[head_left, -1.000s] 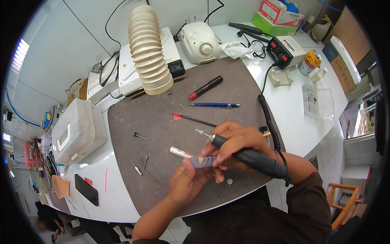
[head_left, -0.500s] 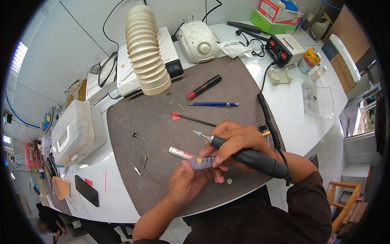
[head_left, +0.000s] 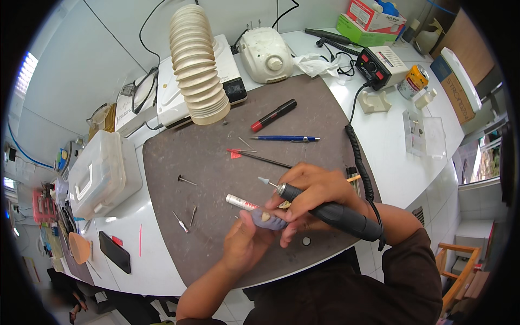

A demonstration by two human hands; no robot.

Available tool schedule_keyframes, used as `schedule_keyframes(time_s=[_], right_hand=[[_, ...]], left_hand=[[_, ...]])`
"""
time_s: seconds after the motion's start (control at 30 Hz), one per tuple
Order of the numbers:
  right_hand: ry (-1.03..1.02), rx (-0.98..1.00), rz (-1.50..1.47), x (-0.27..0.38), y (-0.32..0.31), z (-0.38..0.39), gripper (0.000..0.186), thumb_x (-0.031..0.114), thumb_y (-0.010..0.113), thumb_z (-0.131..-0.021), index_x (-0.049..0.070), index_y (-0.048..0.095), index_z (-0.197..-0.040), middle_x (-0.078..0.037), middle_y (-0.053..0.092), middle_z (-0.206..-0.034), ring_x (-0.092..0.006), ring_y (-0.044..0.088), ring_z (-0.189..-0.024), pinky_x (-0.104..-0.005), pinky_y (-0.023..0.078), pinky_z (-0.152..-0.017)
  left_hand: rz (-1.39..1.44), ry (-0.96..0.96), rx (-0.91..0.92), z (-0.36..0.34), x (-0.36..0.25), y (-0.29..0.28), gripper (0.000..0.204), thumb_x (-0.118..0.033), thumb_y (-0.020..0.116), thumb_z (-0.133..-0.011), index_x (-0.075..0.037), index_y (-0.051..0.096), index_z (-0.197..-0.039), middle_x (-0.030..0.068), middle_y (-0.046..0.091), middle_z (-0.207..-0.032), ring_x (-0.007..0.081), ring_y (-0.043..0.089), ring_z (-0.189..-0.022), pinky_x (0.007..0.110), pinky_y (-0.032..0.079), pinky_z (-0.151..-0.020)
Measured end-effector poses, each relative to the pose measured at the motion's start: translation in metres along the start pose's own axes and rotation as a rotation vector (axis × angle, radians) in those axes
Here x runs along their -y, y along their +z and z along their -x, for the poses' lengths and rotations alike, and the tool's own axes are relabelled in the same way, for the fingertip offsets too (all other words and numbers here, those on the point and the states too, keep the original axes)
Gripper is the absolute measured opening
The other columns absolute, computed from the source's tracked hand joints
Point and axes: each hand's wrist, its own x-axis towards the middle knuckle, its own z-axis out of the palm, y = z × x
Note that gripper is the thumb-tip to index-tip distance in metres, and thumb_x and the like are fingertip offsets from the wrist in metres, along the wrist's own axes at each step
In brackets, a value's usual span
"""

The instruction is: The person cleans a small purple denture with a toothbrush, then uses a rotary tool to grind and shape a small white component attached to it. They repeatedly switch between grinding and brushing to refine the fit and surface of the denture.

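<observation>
The grey-purple dental model (head_left: 275,223), bearing one pale tooth (head_left: 265,216), was above the brown mat (head_left: 216,157), gripped in my left hand (head_left: 242,244) with the thumb at its left end; its underside was hidden. My right hand (head_left: 317,187) was closed around a black handpiece (head_left: 346,219), fingers covering part of its barrel. Its fingertips met the model's right end, though how firmly I couldn't tell. The grey conical bit (head_left: 264,180) stood clear of the model. Behind, a white tube (head_left: 239,201) was partly blocked by my fingers; beside the coiled cord (head_left: 357,157), an orange stick (head_left: 353,177) showed only partly.
</observation>
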Motion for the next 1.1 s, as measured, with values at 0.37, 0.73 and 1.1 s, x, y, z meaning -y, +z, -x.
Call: schedule_keyframes(time_s=[0.37,0.73,1.1], right_hand=[[0.062,0.013,-0.065,-0.002,0.003,-0.001,0.026,0.009,0.085,-0.077,0.011,0.071,-0.099,-0.009,0.075,-0.100,-0.0285,0.070,-0.093,-0.0374,0.054,-0.083],[0.074,0.076,-0.081,-0.001,0.005,-0.002,0.027,0.007,0.085,-0.077,0.012,0.069,-0.098,-0.010,0.074,-0.094,-0.0286,0.072,-0.085,-0.0364,0.055,-0.076],[-0.060,0.091,-0.031,0.001,0.002,0.000,0.036,0.005,0.088,-0.074,0.015,0.065,-0.101,-0.013,0.073,-0.095,-0.0273,0.071,-0.085,-0.0362,0.056,-0.072]], left_hand=[[-0.032,-0.171,-0.167,0.001,-0.009,0.012,0.066,-0.060,0.024,-0.105,-0.001,0.054,-0.110,0.0126,0.062,-0.076,0.0122,0.047,-0.052,0.024,0.040,-0.051],[0.005,-0.316,-0.109,0.004,-0.014,0.010,0.059,-0.058,0.026,-0.106,-0.003,0.049,-0.101,0.0073,0.052,-0.061,0.0100,0.037,-0.041,0.025,0.032,-0.044],[-0.157,-0.312,-0.293,0.001,-0.025,0.018,0.086,-0.069,0.022,-0.102,0.002,0.061,-0.071,0.0021,0.045,-0.052,0.0083,0.037,-0.042,0.023,0.029,-0.043]])
